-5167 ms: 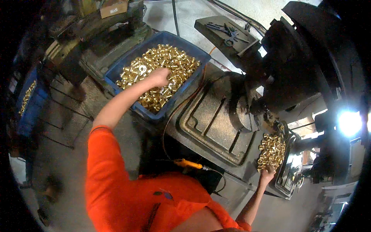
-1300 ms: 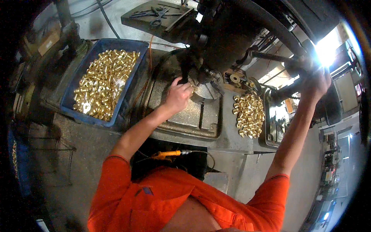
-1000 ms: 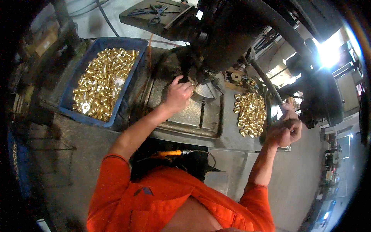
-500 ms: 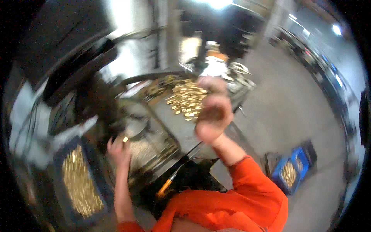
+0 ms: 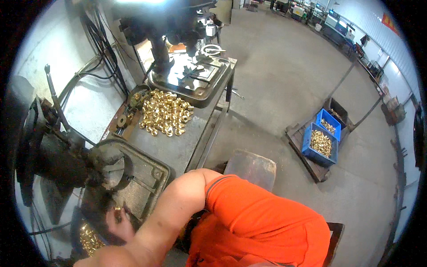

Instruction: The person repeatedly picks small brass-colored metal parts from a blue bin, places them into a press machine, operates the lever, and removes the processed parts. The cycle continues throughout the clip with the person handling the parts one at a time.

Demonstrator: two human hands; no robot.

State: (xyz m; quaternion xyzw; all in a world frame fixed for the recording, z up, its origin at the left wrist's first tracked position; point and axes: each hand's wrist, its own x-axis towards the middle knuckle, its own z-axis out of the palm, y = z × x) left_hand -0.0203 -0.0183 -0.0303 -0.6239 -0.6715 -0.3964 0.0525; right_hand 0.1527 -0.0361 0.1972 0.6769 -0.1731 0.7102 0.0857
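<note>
Low at the left, my left hand [image 5: 119, 226] pinches a small brass fitting [image 5: 117, 213] beside the tray of the nearer machine [image 5: 58, 155]. My right arm reaches across my body to the left, its forearm passing in front of my left arm. At the lower edge my right hand [image 5: 104, 258] is partly cut off, next to a dark blue bin holding many brass fittings [image 5: 90, 239]; its fingers are hidden. A heap of brass fittings [image 5: 164, 113] lies on the grey metal table [image 5: 175, 151].
A second machine [image 5: 164, 26] stands over a lit metal tray at the table's far end. On the floor at right, a low trolley [image 5: 300, 155] carries blue bins [image 5: 320, 147] of brass parts and a dark bin. A grey stool seat [image 5: 252, 169] is beside me.
My right arm has swung from above the table, near the heap, across to the bin at lower left. The view has turned right. My left hand still holds a brass fitting.
</note>
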